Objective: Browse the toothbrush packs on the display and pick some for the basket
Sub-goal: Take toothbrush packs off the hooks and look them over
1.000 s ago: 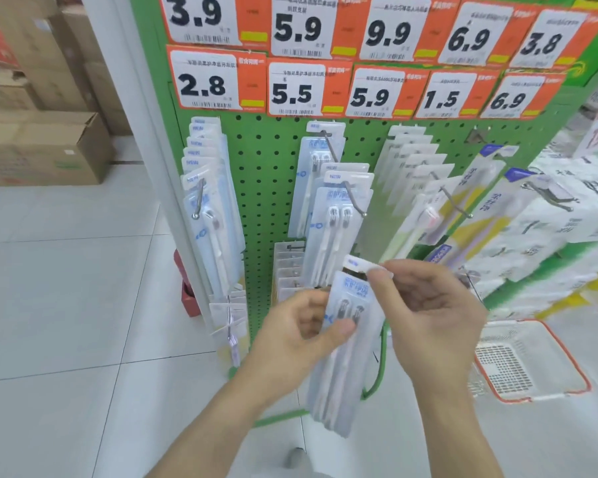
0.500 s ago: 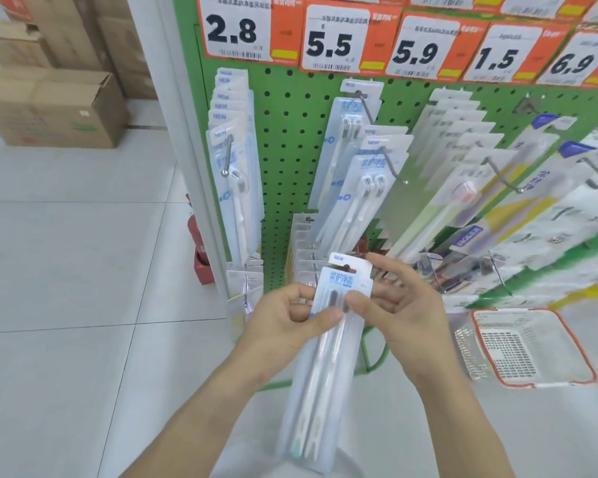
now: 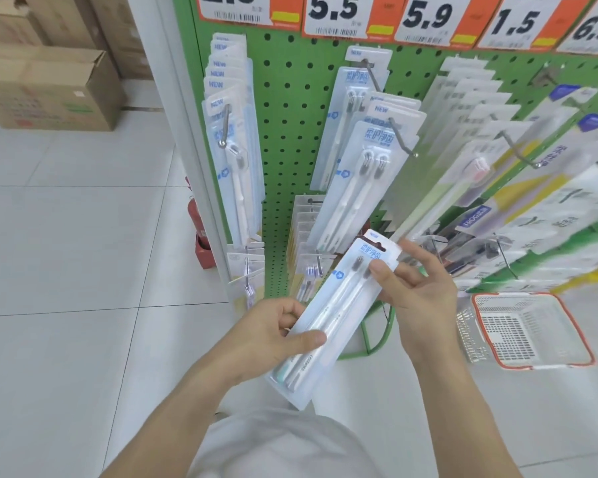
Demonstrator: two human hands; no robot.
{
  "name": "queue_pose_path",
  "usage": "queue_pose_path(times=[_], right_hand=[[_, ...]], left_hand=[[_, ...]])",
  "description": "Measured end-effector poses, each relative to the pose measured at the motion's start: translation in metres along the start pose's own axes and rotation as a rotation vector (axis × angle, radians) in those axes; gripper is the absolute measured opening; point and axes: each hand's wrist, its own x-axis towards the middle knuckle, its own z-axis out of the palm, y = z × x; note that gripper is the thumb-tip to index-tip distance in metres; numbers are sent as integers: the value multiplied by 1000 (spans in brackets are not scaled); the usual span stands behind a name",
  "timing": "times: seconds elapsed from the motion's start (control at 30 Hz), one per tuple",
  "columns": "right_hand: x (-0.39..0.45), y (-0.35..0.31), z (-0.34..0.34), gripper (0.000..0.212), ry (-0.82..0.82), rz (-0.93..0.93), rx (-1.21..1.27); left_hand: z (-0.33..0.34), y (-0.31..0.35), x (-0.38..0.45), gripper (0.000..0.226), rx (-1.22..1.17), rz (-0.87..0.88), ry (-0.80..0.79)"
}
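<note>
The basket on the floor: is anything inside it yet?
The basket shows only its own perforated bottom; no packs lie inside. Both hands grip one toothbrush pack beside it. Its near-left corner is blurred.

Tilted twin toothbrush pack [image 3: 335, 315], white basket [image 3: 532, 363]

I have both forearms reaching forward, my left hand [image 3: 270, 334] pinching the toothbrush pack [image 3: 332, 322] low with thumb on top, my right hand [image 3: 420, 288] gripping its upper end.
</note>
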Motion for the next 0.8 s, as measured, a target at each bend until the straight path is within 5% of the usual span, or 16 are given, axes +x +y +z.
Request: queue_pose_path(times=[0.3, 0.8], right_hand=[[9, 6, -14, 47, 77, 28, -23], [6, 13, -12, 45, 24, 124, -44]], left_hand=[[-25, -13, -2, 33, 106, -6, -116], [-32, -19, 3, 34, 252, -52, -73]])
